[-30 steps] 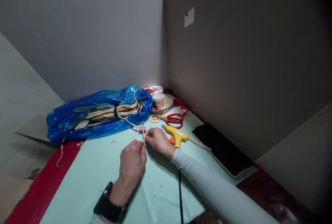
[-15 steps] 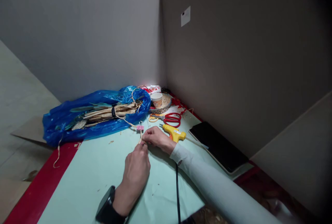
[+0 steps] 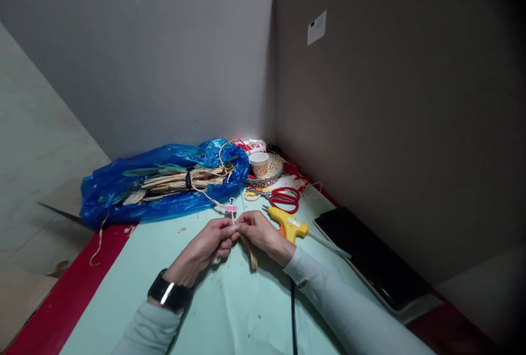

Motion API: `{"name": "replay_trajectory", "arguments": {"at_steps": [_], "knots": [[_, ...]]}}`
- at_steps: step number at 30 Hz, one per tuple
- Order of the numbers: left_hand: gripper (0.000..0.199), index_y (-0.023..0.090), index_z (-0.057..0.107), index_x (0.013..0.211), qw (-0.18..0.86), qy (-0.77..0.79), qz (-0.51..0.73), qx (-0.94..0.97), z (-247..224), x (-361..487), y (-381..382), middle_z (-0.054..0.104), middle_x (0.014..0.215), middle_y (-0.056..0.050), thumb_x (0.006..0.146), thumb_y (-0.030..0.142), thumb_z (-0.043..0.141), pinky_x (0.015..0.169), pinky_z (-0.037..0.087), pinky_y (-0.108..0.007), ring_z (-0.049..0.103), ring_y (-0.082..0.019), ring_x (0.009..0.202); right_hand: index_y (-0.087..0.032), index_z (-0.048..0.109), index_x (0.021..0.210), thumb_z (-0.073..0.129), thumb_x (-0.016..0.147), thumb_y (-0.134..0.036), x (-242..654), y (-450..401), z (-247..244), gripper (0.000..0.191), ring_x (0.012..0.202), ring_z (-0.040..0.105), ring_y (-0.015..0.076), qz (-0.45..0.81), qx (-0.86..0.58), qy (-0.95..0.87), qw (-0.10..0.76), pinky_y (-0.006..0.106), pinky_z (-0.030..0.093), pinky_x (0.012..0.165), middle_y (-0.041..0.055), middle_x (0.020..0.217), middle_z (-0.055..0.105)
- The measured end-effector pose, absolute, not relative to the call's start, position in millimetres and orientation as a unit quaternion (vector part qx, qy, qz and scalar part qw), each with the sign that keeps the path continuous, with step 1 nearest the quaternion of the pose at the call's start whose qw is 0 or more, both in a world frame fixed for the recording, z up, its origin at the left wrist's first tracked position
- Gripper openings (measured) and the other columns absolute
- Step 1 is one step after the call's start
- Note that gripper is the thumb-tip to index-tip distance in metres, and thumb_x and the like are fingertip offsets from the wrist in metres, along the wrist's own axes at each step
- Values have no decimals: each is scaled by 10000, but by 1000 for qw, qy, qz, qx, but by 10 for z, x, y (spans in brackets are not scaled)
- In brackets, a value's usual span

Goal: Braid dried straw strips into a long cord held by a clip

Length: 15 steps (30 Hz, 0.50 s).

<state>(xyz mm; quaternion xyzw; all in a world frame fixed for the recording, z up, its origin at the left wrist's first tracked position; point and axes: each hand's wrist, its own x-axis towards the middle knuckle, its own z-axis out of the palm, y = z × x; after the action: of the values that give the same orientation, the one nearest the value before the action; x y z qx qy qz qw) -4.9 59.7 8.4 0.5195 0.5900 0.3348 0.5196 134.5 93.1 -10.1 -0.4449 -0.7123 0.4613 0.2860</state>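
A tan strip of dried plant fibre [image 3: 250, 255] runs down from a pink binder clip [image 3: 230, 209] and hangs loose below my fingers. My left hand [image 3: 211, 241], with a dark watch on its wrist, pinches the fibre just under the clip. Beside it my right hand [image 3: 262, 233] pinches the same fibre, and the fingertips of both hands meet. A twisted cord of fibre leads from the clip towards a bundle of dried husks [image 3: 176, 179], tied with a black band and lying on a blue plastic bag [image 3: 119, 171].
Right of my hands lie a yellow glue gun [image 3: 291, 224] with its black cable and red-handled scissors [image 3: 285, 200]. A paper cup [image 3: 259, 164] stands in a woven basket [image 3: 274, 171]. A black tablet-like device [image 3: 370, 256] is at the right. Grey partitions [image 3: 164, 64] enclose the table.
My left hand has turned, its fingers now showing, and its forearm swung further left. A loose fibre end has come into view below my hands. The camera view has shifted slightly.
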Motion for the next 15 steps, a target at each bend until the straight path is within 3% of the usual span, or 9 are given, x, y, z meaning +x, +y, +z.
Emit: {"name": "replay_trajectory", "arguments": {"at_steps": [2,5,8,11,15], "knots": [[224,162,554,641,553,577,337,498,65,-84,577,390,493,82,669,376,616,358,164,-182,217,-29,356,-117,673,760,487,815,-131,1378,903,-58,194,568,544,98,446,-439,-730,272,182,364,526,22,667,677],[267,161,539,594,559,583,359,467,38,-120,538,279,453,115,711,394,597,359,94,-189,154,-26,363,-147,668,710,458,826,-125,1430,815,38,241,616,578,112,411,-437,-761,249,199,374,591,14,642,681],[276,175,508,586,536,606,393,437,-6,-102,525,307,458,111,705,398,619,359,90,-191,166,-27,370,-145,665,725,462,846,-160,1458,725,131,237,687,599,159,351,-470,-775,234,247,335,615,64,699,691],[273,177,512,569,520,624,406,419,-47,-68,528,310,444,111,681,384,650,362,97,-194,178,-34,374,-137,653,731,470,849,-199,1460,676,197,228,660,601,200,270,-526,-783,194,281,240,539,116,722,684],[288,155,529,503,519,623,418,410,-55,-44,523,401,461,69,661,347,674,396,165,-187,268,-48,428,-176,623,762,446,888,-253,1427,587,229,231,559,572,187,143,-518,-829,156,315,168,503,69,661,663]]}}
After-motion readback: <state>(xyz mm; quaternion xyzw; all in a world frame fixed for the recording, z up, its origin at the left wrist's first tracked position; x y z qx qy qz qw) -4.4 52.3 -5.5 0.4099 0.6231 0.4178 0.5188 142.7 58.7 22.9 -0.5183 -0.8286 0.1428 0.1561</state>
